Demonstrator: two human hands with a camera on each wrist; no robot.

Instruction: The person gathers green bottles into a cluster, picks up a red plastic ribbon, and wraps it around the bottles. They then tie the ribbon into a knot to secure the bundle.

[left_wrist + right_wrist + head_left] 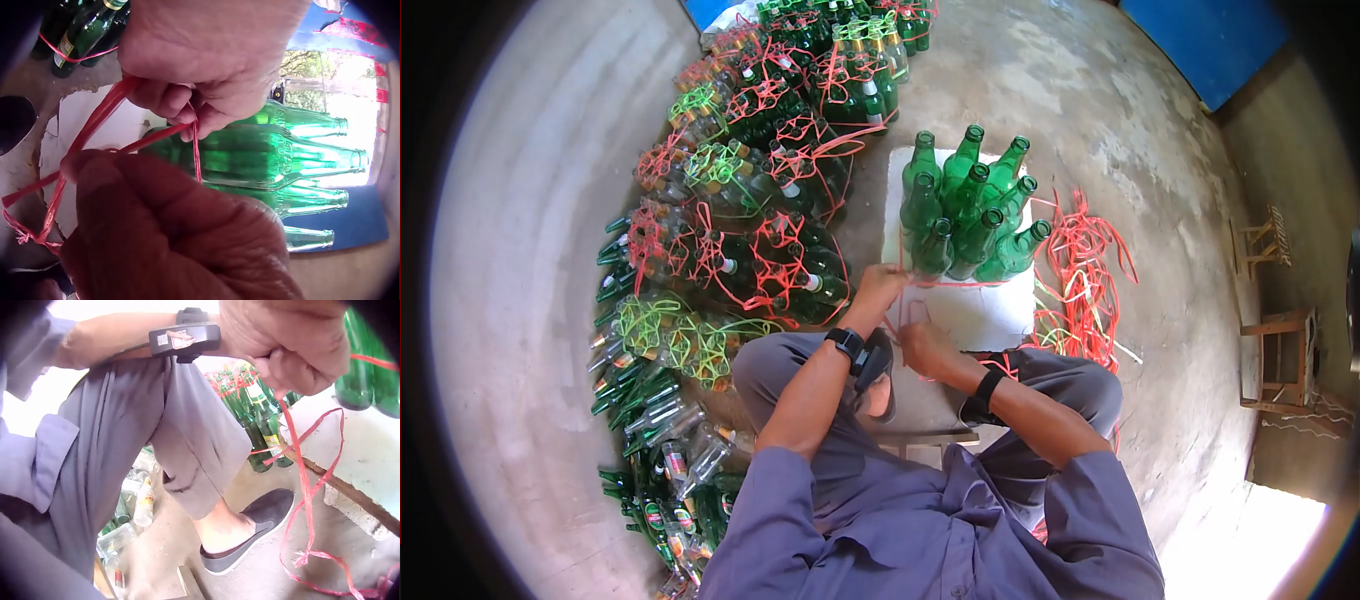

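Observation:
Several green glass bottles (975, 225) stand upright in a close group on a white slab (985, 318). Red plastic twine (960, 285) runs round the group low down. My left hand (881, 287), at the near left corner of the bottles, grips the twine with curled fingers, and its loose end (300, 481) dangles below in the right wrist view. Closer to my body, my right hand (928, 350) pinches a strand between thumb and finger. In the left wrist view the strands (153, 139) cross between both hands, right beside the bottles.
Bundles of bottles (785, 255) tied with red and green twine fill the floor on the left. Loose bottles (665, 420) lie nearer. A tangled heap of twine (1085, 265) sits right of the slab. Wooden stools (1280, 365) stand by the right wall.

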